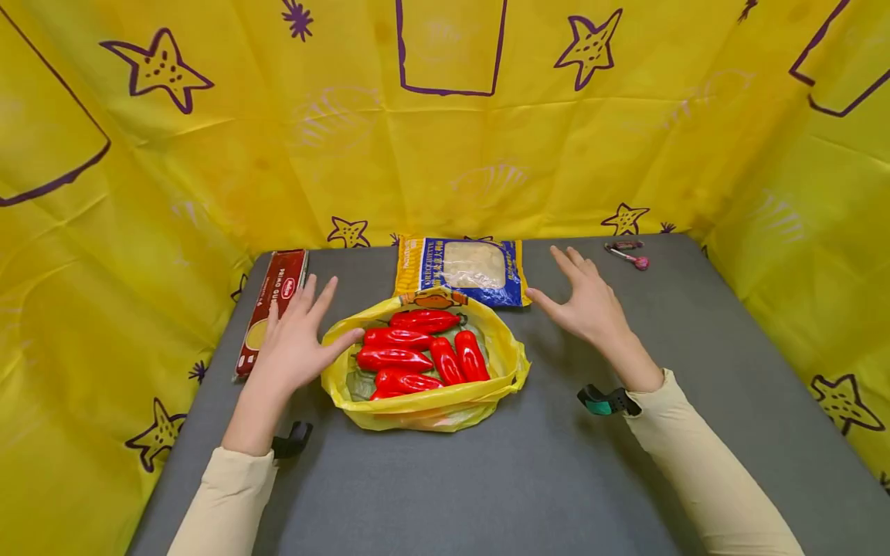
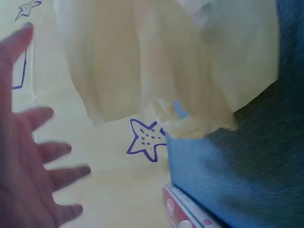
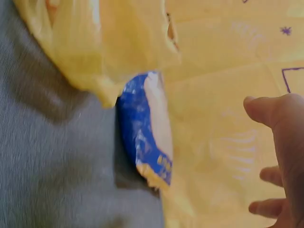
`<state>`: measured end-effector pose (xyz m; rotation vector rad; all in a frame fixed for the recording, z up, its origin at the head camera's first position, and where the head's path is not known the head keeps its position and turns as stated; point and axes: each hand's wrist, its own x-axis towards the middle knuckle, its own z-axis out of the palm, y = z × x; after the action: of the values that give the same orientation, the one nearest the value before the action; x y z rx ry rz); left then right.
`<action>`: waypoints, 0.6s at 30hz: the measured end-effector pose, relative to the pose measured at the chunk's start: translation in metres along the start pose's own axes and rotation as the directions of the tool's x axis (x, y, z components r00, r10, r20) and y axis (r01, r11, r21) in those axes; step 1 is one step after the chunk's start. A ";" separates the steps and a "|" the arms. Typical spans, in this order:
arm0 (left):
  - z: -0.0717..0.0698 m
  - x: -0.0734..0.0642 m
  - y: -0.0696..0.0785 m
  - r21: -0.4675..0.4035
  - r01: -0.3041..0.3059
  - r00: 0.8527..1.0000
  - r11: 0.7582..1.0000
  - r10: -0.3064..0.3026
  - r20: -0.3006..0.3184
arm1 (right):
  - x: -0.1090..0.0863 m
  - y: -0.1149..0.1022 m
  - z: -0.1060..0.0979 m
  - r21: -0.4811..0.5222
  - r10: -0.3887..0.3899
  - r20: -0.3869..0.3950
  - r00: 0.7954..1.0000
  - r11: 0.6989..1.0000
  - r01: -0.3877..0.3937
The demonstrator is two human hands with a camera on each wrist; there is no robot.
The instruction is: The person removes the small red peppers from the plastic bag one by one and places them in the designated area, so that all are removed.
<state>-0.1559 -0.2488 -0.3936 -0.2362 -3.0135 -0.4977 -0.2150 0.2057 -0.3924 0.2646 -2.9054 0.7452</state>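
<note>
A yellow plastic bag (image 1: 431, 417) stands wide-mouthed on the grey table, with several red peppers (image 1: 395, 358) lying inside. My left hand (image 1: 295, 340) hovers at the bag's left side, fingers spread; its thumb overlaps the rim in the head view, and contact cannot be told there. In the left wrist view that hand (image 2: 28, 156) appears apart from the bag (image 2: 142, 61), holding nothing. To the right, my right hand (image 1: 591, 301) is raised with fingers extended and nothing in it. The right wrist view shows this hand (image 3: 285, 152) away from the bag (image 3: 95, 47).
Behind the bag lies a blue and yellow pasta packet (image 1: 473, 266). A long red box (image 1: 273, 309) lies at the left, partly behind my left hand. At the back right are a pink lollipop (image 1: 640, 262) and a small wrapped candy (image 1: 626, 245). Yellow cloth walls (image 1: 445, 170) enclose the table.
</note>
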 end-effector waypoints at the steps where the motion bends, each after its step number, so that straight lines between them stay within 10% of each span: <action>1: 0.000 -0.004 -0.001 -0.031 -0.018 1.000 0.999 0.017 -0.012 | 0.000 -0.002 0.001 0.019 -0.016 -0.009 1.000 1.000 0.016; 14: 0.018 -0.049 -0.005 -0.229 -0.192 0.963 0.954 0.138 -0.232 | 0.018 -0.024 0.011 0.223 -0.038 0.110 0.993 0.975 0.013; 18: 0.029 -0.053 -0.005 -0.216 -0.196 0.966 0.956 0.151 -0.209 | 0.023 -0.034 0.015 0.249 -0.058 0.121 0.991 0.968 0.026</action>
<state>-0.1059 -0.2513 -0.4282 -0.4384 -2.7134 -0.8105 -0.2319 0.1662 -0.3857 0.4124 -2.9096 1.1240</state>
